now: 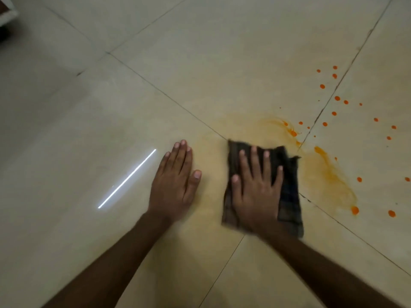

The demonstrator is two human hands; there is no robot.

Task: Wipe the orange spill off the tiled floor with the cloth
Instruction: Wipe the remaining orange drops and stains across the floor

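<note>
A thin, slanted bright white streak of reflected light [127,178] lies just beside the left hand [172,185], on its left, upper end nearest the hand. Far beyond that hand, at top-left edge of view: white-edged piece of furniture [10,16] w/ brown inner part, mostly cut off. Dark shadow [4,34] sits just below it.

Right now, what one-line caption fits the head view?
Right hand presses a dark cloth flat beside the smeared orange spill; left hand rests on the tiled floor.
</note>
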